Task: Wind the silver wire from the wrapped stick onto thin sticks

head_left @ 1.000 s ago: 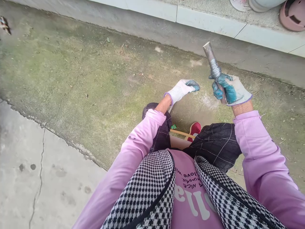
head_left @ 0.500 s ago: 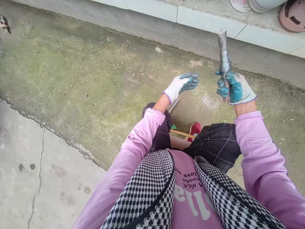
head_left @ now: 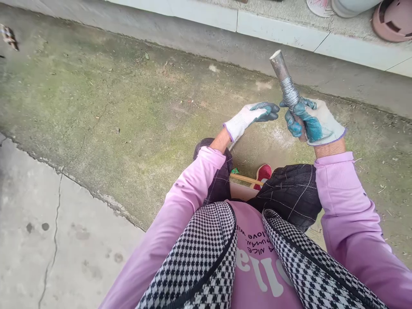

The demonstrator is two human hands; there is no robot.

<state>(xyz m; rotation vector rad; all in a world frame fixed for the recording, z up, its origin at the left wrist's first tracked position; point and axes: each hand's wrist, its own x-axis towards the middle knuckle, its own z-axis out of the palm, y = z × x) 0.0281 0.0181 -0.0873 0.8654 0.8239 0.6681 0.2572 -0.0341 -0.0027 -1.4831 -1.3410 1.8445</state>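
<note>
My right hand (head_left: 317, 122), in a white and teal work glove, is wrapped round a short wooden stick (head_left: 279, 68) that tilts up to the left. A band of silvery wire (head_left: 289, 92) is coiled tightly round the stick, just above my grip. My left hand (head_left: 257, 115), gloved the same way, is just left of the stick and apart from the coil. Its fingers are pressed together, pointing at the stick. Whatever they may pinch is too thin or hidden to make out.
Below my left wrist a thin stick (head_left: 234, 143) slants beside my knee. A red shoe (head_left: 264, 173) and a light wooden bar (head_left: 246, 178) show between my legs. A tiled ledge (head_left: 206, 15) runs along the far side, bearing a pink pot-like object (head_left: 394, 23) and a pale container (head_left: 350, 6).
The stick has tipped to the left and come lower in my right hand. My left hand has moved right, closer to the stick, and its fingers have drawn together.
</note>
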